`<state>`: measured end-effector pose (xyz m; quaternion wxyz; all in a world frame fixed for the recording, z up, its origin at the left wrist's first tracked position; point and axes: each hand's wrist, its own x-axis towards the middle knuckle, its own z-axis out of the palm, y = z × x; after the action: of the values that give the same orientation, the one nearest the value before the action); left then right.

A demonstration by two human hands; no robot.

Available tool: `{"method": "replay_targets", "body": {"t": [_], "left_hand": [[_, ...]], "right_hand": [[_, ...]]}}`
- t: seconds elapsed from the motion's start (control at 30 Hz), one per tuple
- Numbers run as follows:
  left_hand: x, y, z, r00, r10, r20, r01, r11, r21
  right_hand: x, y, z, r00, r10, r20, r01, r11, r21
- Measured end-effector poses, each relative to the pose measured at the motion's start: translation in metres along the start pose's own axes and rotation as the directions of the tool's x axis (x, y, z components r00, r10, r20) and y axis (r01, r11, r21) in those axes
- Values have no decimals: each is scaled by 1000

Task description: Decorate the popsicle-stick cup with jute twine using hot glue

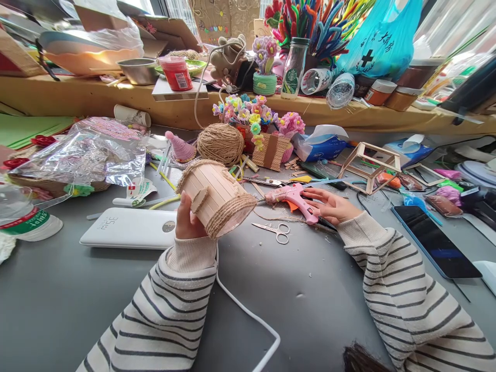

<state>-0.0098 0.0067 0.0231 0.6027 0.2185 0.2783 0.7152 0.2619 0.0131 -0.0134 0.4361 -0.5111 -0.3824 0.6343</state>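
My left hand [189, 219] is closed around a small cup-like holder [211, 194] faced with pale wooden sticks. Twine is wound about both its ends, and it is tilted above the table; most of the gripping fingers are hidden behind it. On the right, a pink glue gun [289, 196] lies with its nozzle pointing left toward the holder. My right hand [329, 204] is at its back end, fingers stretched out and touching or nearly touching it, not wrapped around the handle. Small scissors [277, 231] lie on the table between my hands.
A white power bank [127, 227] lies left, its white cable [248, 310] running toward me. Behind are a twine ball [220, 143], a bundle of sticks [270, 151] and a wooden frame [370, 165]. A phone [436, 240] lies right. The back ledge [170, 111] carries jars and bowls.
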Motion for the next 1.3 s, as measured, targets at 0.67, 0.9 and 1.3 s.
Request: {"method": "replay_targets", "body": {"t": [0.67,0.9,1.3], "left_hand": [[-2,-1,4,1000,0,-6,0,1000,3],[-4,-1,4,1000,13,18,-13,1000,20],[-3,1,2,1000,-15,25,14,1000,27]], "right_hand": [[3,2,13,992,76,-102,-65,992,106],[2,2,16,990,63,-123,-51,994,95],[1,0,18,989,57,-135,-47,996,76]]}}
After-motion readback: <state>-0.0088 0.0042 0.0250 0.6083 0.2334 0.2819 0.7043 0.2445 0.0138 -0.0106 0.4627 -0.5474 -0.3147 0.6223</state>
